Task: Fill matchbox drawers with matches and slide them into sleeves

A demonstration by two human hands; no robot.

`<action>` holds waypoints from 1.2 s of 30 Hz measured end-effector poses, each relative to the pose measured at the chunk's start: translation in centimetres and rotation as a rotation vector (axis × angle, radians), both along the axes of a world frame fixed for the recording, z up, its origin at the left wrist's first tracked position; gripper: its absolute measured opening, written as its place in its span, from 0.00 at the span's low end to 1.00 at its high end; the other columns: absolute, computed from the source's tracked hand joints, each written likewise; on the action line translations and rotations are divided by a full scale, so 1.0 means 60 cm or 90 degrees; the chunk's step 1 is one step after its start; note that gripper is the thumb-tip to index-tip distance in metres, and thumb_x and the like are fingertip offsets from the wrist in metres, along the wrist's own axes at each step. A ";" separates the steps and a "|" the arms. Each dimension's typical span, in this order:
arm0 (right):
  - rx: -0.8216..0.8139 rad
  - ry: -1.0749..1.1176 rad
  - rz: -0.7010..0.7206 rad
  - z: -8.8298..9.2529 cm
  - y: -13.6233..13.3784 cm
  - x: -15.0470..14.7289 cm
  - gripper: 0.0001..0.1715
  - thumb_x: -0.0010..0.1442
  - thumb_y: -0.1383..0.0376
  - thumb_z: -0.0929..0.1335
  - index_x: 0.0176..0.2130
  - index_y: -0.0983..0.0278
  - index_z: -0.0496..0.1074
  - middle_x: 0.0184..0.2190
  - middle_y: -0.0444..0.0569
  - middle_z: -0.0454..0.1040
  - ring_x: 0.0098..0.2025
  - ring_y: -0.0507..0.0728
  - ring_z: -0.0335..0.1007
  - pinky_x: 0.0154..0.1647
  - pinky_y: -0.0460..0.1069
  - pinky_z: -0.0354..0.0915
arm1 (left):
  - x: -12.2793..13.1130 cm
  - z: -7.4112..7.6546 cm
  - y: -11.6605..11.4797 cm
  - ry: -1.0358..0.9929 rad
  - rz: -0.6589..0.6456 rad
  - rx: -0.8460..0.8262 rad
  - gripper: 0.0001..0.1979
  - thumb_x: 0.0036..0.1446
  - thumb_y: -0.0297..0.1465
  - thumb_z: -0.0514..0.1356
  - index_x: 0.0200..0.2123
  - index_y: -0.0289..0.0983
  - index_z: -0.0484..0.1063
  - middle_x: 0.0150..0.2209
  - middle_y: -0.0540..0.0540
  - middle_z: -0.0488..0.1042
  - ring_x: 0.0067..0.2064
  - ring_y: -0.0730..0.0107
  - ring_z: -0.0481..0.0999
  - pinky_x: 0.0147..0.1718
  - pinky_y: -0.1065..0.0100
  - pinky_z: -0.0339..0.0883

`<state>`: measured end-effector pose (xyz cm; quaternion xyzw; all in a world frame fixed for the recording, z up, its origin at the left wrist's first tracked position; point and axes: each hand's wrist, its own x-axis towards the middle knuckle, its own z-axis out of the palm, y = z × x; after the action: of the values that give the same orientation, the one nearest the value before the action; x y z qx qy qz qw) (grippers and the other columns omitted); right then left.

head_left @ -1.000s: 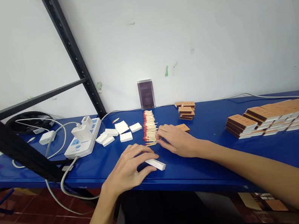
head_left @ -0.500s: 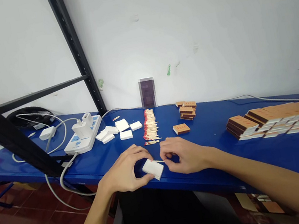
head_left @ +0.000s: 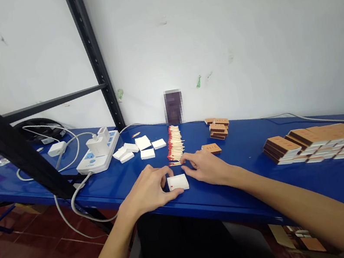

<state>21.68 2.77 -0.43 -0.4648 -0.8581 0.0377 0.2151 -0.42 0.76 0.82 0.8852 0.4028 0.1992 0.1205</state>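
Observation:
My left hand (head_left: 151, 189) grips a small white matchbox tray (head_left: 178, 182) that rests on the blue table (head_left: 254, 185); a red match head shows inside the tray. My right hand (head_left: 205, 167) lies just right of the tray, its fingers pinched at the near end of a row of red-tipped matches (head_left: 174, 144). A single brown matchbox sleeve (head_left: 211, 149) lies beside my right hand.
Several empty white trays (head_left: 144, 147) lie left of the matches, next to a white power strip (head_left: 97, 152) with cables. A small stack of brown sleeves (head_left: 218, 126) sits behind, and rows of filled matchboxes (head_left: 328, 140) at the right. A black rack post (head_left: 94, 58) stands at the left.
My right hand went from the match row to the tray with a match, then back out to the row. The tray, tilted up half a second ago, now lies flat.

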 end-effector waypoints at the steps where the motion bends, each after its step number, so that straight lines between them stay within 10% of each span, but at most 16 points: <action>1: -0.004 -0.004 -0.002 -0.002 0.006 -0.001 0.09 0.62 0.64 0.65 0.41 0.64 0.72 0.23 0.43 0.70 0.26 0.52 0.64 0.32 0.47 0.55 | 0.000 -0.002 0.001 -0.010 0.001 -0.011 0.17 0.52 0.46 0.63 0.36 0.39 0.71 0.21 0.55 0.66 0.27 0.69 0.66 0.30 0.68 0.55; 8: -0.016 0.004 0.032 -0.009 0.022 0.001 0.08 0.65 0.66 0.62 0.40 0.64 0.70 0.38 0.50 0.76 0.39 0.55 0.71 0.39 0.49 0.61 | -0.002 -0.005 0.001 -0.040 -0.016 -0.020 0.15 0.54 0.43 0.63 0.37 0.39 0.67 0.24 0.55 0.64 0.25 0.72 0.64 0.24 0.70 0.52; 16: -0.021 0.002 0.024 -0.009 0.018 0.005 0.08 0.67 0.65 0.61 0.39 0.64 0.68 0.37 0.49 0.75 0.38 0.56 0.70 0.39 0.49 0.60 | -0.006 -0.008 0.003 -0.033 -0.007 0.047 0.17 0.54 0.45 0.63 0.37 0.38 0.72 0.35 0.48 0.70 0.34 0.67 0.70 0.33 0.67 0.61; 36: -0.040 -0.009 0.134 0.029 -0.043 -0.011 0.09 0.67 0.63 0.60 0.35 0.62 0.66 0.28 0.44 0.70 0.30 0.53 0.63 0.36 0.49 0.55 | -0.001 -0.004 0.002 -0.036 0.023 -0.025 0.15 0.54 0.45 0.61 0.36 0.40 0.70 0.23 0.54 0.65 0.25 0.71 0.65 0.25 0.70 0.50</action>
<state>21.01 0.17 1.30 -0.3788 -0.9020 0.0842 0.1893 -0.50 0.90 0.57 0.8693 0.4187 0.2184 0.1458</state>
